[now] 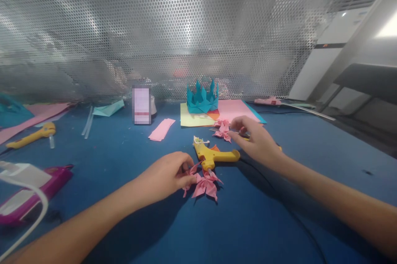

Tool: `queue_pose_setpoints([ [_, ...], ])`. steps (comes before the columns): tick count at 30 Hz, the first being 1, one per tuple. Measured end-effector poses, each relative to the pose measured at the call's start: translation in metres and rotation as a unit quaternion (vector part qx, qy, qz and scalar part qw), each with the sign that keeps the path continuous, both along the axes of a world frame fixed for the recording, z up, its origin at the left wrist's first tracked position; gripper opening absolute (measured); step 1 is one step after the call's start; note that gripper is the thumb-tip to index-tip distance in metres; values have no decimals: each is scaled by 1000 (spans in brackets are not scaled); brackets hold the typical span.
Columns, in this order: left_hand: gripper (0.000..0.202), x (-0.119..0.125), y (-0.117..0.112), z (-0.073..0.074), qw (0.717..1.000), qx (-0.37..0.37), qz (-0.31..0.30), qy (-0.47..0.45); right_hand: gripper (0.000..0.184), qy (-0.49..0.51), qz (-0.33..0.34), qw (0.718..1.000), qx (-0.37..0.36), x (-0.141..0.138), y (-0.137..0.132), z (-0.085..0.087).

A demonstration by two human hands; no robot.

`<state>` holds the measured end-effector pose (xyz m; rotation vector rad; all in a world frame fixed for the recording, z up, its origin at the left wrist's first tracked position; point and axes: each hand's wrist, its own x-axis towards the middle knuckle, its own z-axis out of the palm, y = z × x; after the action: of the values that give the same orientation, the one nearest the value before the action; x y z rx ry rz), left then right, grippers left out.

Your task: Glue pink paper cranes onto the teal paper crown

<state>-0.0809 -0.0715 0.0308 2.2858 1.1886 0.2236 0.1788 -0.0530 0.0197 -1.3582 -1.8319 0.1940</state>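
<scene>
Well left of the left hand lies a magenta device. That hand's fingertips pinch a pink folded paper on the blue table. Just beyond it lies a yellow glue gun. The right hand hovers beside a smaller pink piece, fingers curled; whether they grip anything I cannot tell

Dim, bluish light; glare on perforated screen from above; soft shadows on table; edges bowed, slightly blurred.
</scene>
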Motion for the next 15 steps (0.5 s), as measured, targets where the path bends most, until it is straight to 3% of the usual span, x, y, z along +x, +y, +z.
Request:
queue_pose_setpoints([
  [6,29,0,2,-2,990,-125,8,-69,20,-149,140,978,30,-23,-31,1],
  [10,31,2,6,0,971,-195,2,-137,18,-164,192,962,103,-29,-46,-1],
  [15,27,4,11,4,958,-192,50,-209,16,-135,263,948,122,-37,-59,3],
])
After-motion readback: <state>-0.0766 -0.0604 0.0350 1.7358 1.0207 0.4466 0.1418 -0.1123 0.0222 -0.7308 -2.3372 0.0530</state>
